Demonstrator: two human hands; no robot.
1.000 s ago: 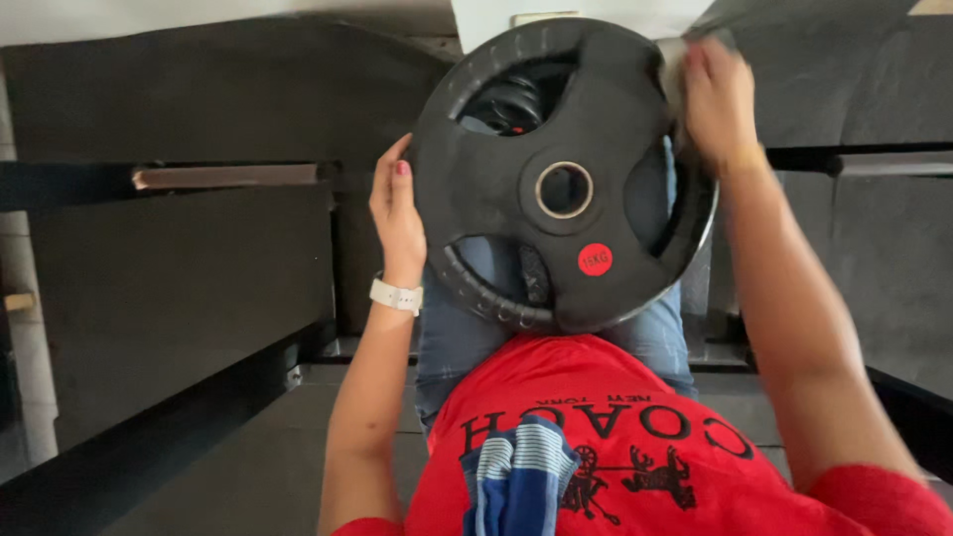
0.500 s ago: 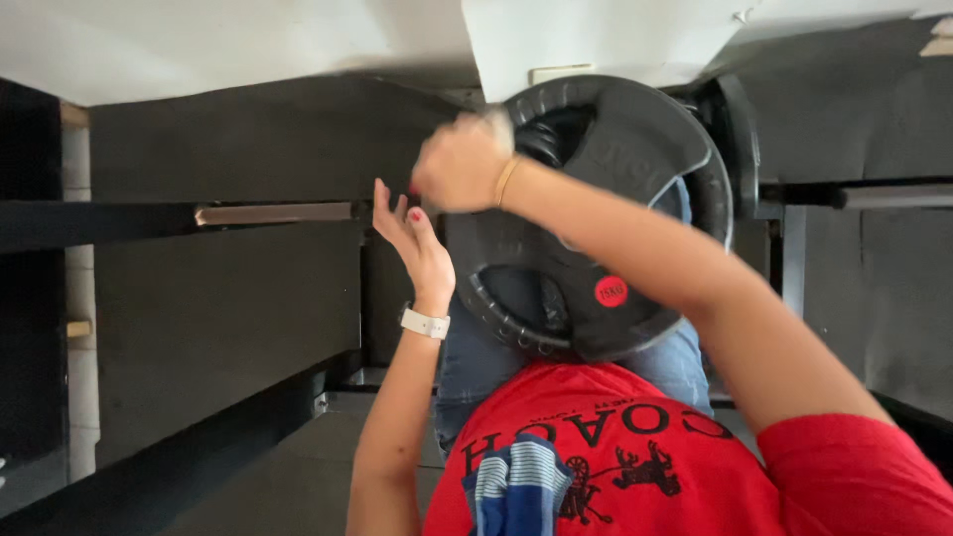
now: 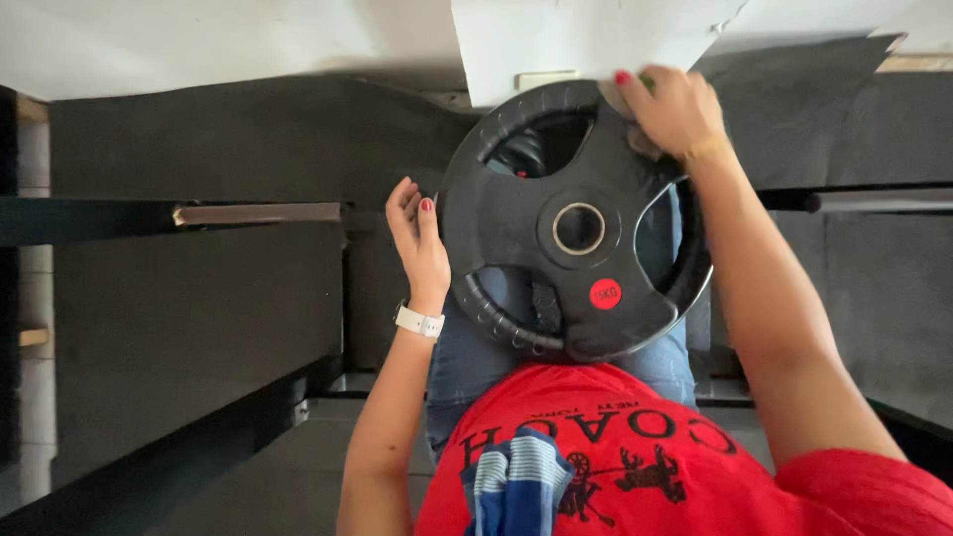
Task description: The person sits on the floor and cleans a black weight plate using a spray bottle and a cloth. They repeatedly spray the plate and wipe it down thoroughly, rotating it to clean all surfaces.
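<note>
- Weight plate [image 3: 556, 223]: black, round, rubber-coated, with three cut-out hand openings, a metal-ringed centre hole and a small red round sticker near the lower rim. It is held upright on the lap, over blue jeans [image 3: 467, 362], its flat face turned toward the camera and its lower edge just above the red shirt [image 3: 635, 467].
- Right hand [image 3: 670, 104]: placed on the upper rim of the weight plate, at the top right. The grip is closed over the rim, with a small cloth-like wad partly seen pressed under the fingers; what the wad is cannot be told. Red-painted nails are seen.
- Left hand [image 3: 419, 238]: laid flat against the left edge of the weight plate, fingers straight and together, pointing up. The grip is open; the rim is touched by the palm side and not clasped.
- White wristband [image 3: 418, 322]: worn on the left wrist, just below the hand.
- Blue-and-white striped cloth [image 3: 516, 481]: seen at the bottom of the view, lying against the front of the red shirt.
- Dark floor mats [image 3: 199, 298]: seen to either side of the legs.
- Metal bar [image 3: 258, 213]: seen at the left, lying level, well apart from the weight plate.
</note>
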